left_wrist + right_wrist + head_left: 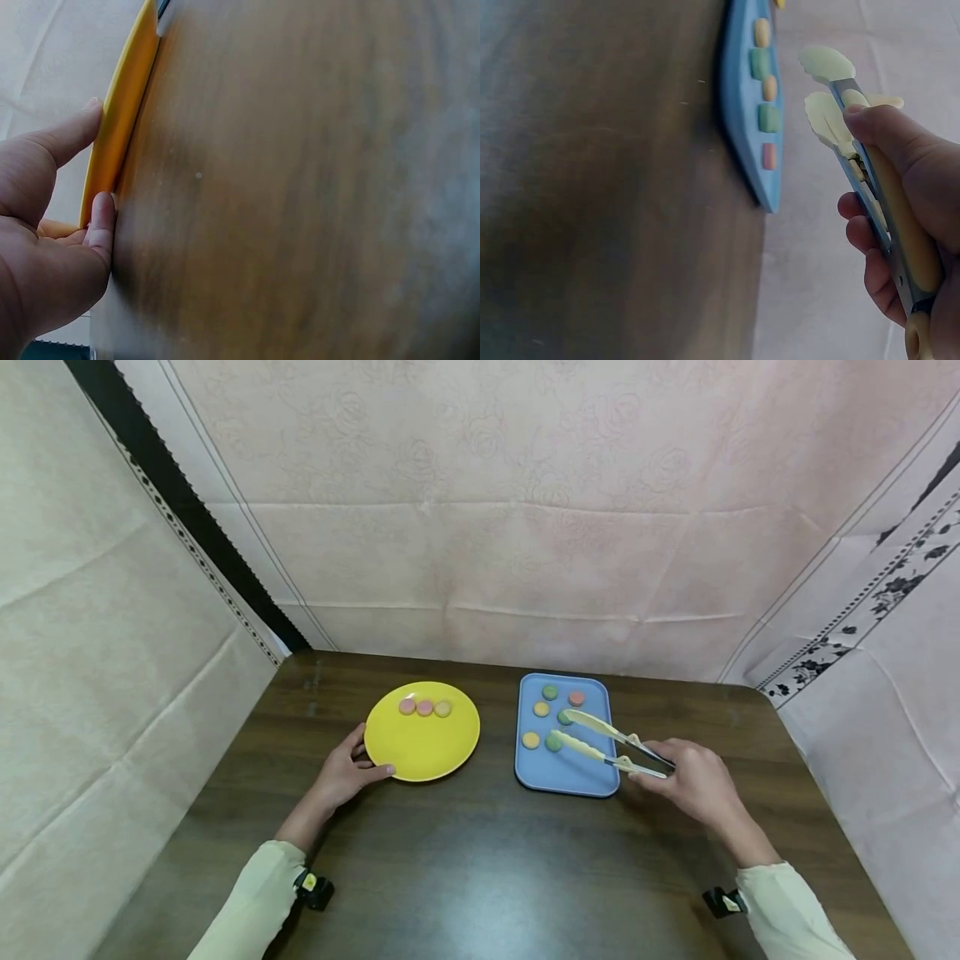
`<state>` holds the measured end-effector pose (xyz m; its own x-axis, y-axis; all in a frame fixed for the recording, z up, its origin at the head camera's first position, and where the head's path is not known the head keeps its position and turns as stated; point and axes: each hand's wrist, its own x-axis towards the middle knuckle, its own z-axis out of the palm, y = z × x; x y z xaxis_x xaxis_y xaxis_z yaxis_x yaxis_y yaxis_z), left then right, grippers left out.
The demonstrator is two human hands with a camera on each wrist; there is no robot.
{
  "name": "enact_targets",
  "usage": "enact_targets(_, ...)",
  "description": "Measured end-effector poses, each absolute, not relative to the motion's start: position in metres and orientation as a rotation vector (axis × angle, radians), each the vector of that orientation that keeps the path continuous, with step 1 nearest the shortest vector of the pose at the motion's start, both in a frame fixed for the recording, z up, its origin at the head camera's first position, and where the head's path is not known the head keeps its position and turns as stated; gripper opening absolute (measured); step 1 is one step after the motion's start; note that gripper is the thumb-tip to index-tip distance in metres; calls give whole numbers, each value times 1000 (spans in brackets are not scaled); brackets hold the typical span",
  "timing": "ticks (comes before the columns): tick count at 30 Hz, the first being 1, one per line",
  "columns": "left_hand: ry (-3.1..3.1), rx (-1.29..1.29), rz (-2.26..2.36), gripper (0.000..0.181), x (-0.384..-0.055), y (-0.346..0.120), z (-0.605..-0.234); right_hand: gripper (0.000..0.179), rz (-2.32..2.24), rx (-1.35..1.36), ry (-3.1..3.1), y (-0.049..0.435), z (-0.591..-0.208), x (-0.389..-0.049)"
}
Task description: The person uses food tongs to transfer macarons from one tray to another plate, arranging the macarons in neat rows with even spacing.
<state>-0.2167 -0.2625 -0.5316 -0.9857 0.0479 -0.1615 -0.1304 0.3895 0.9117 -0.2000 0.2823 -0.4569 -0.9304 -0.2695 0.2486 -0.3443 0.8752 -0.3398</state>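
My left hand [351, 770] holds the left edge of a round yellow plate [420, 752], thumb on the rim and fingers at its side and underneath, as the left wrist view shows. Two pink discs [424, 708] and a yellow disc [442, 709] lie in a row on the plate. My right hand [697, 778] grips a pair of food tongs [900, 217] with cream scalloped tips. Those tips are spread apart over a blue rectangular tray [566, 777]. On the tray are three green discs [550, 692], two yellow discs [531, 740] and a pink disc [576, 698].
The dark brown wooden table [450, 860] carries the plate at left and the tray at right, with a gap between them. Pale patterned cloth [480, 560] hangs along the back and both sides. Each wrist wears a small black camera [315, 892].
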Motion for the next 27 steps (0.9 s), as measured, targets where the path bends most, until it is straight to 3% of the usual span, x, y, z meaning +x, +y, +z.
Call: enact_targets(27, 2487, -94, 1641, 110, -215, -261, -531, 46, 574, 524, -2931, 277, -481, -200)
